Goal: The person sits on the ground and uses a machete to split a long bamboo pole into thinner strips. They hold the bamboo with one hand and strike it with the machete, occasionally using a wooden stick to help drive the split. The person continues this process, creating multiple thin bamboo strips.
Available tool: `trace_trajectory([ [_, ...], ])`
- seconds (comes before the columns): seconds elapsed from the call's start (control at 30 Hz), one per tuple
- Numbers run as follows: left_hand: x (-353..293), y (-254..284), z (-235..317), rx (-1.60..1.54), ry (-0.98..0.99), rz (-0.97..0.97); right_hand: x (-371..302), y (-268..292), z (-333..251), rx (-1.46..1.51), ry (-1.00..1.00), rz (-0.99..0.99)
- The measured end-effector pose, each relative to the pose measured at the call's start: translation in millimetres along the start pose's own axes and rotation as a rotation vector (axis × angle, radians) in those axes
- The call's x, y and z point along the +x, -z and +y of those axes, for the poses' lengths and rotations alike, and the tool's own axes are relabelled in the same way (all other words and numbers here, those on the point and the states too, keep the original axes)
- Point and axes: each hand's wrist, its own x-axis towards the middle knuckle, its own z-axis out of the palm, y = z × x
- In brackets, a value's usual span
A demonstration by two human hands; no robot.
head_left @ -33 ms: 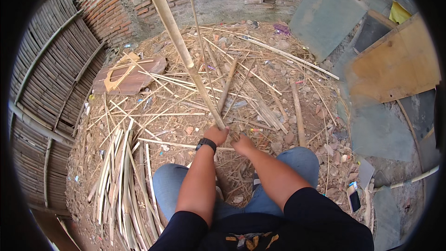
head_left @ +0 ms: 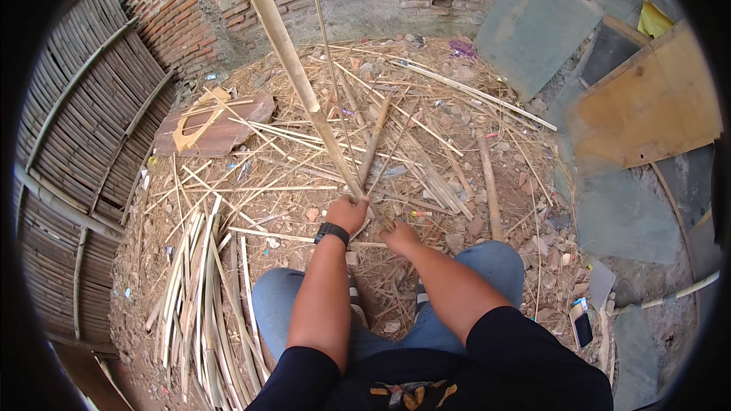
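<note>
The left hand moved a bit, so the gap to the right hand is wider. Its fingers hug the split bamboo; the right fingers, I can't tell.

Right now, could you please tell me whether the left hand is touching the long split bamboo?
Touching: the head view shows the lower end of the split bamboo running into the curled left hand, with no gap visible.

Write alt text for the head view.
A person's left hand grips the lower end of a long split bamboo piece; the right hand is nearby, its grip unclear. Pale strips lie piled at lower left on littered ground, with a brick wall beyond.
</note>
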Motion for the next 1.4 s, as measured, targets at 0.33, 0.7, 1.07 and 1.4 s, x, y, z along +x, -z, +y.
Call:
trace_trajectory([
  [0.33, 11, 151, 65, -0.748, -0.488, 0.507, -14, 15, 36, -0.088, 0.072, -0.114],
  [0.7, 7, 134, 71, -1.075, -0.601, 0.358, -27, 4, 6, -0.236, -0.051, -0.007],
  [1.07, 25, 149, 55, -1.202, -0.541, 0.357, 3, 15, 8, -0.332, 0.036, -0.107],
  [1.4, 16, 145, 61, -1.224, -0.518, 0.349, 11, 28, 12, 0.062, -0.153, -0.306],
])
